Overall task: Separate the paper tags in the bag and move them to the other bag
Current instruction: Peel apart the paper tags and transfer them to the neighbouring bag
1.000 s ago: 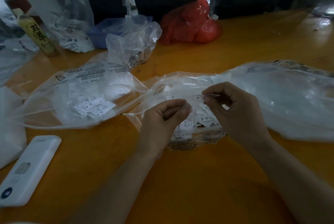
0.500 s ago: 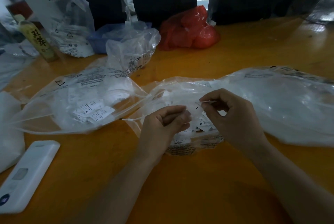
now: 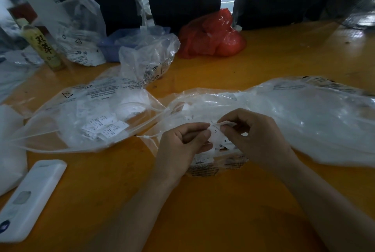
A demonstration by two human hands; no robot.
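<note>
Left hand (image 3: 182, 144) and right hand (image 3: 257, 138) both pinch paper tags (image 3: 218, 135) over source bag (image 3: 215, 162), pulling apart; destination bag (image 3: 85, 113) waits open at 9 o'clock for drop

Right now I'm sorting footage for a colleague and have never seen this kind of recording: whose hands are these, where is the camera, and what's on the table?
No machine here: a person works with bare hands, filmed by a wide-angle camera on their head, looking down. The left hand and right hand together pinch a small white paper tag and pull at it, above an open clear bag of tags. A second clear bag, to the left, holds loose tags marked S. On the orange table there are also a white remote-like device, a bottle, a red bag and more clear plastic at the right.
</note>
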